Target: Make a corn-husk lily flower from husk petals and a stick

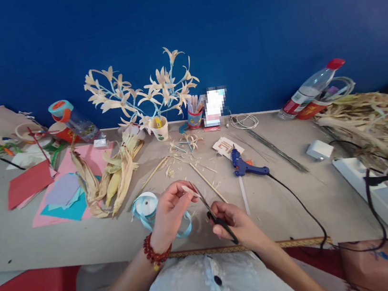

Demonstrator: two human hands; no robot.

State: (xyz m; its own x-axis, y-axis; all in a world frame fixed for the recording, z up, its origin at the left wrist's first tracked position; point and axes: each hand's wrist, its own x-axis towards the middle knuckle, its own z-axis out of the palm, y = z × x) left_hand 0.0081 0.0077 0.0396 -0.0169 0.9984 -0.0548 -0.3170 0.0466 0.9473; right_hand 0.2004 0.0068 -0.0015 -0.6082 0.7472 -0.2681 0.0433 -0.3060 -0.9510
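Head view: a pale, pointed, husk-like strip [191, 191] was pinched in the left hand [173, 207], beside the blades of black-handled metal scissors [222, 225] held by the right hand [236, 221], above a grey tabletop [279, 215]; neat cutting seemingly needed fingertips clear.

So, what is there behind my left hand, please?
Light blue ribbon shows past your left hand: its roll on one side, a loop on the other. How it runs between, and anything else the hand covers, cannot be seen.
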